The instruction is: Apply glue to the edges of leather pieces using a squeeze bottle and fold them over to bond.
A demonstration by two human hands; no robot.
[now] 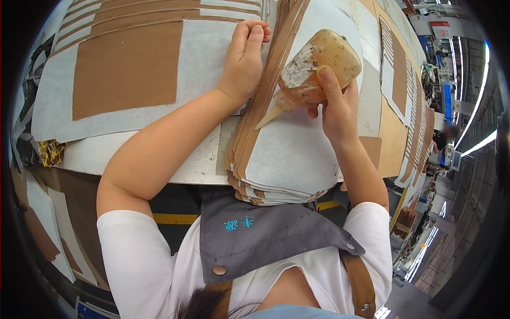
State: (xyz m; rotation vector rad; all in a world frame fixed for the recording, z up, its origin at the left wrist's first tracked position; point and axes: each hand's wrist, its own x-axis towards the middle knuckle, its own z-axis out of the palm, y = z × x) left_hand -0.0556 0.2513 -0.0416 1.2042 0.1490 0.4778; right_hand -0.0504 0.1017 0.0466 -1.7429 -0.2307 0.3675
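Observation:
My right hand (pixel 338 103) grips a translucent yellowish squeeze bottle (pixel 338 56), smeared with whitish residue. Its tapered nozzle (pixel 267 119) points down and to the left. The tip is at the brown edge strip of a fanned stack of white-faced board sheets (pixel 295 159); whether it touches is not plain. My left hand (pixel 249 52) is at the left side of this stack, fingers curled with the thumb against them. Nothing shows in its grip. To its left lies a white sheet with a brown rectangular panel (pixel 127 69), with several overlapping sheets behind it.
More overlapped brown-and-white sheets (pixel 402 87) lie at the right on a tan board (pixel 392 139). The white table's front edge (pixel 195 177) runs before me. Yellow-and-black material (pixel 51 152) is at the left corner. A person (pixel 442 139) is far off at the right.

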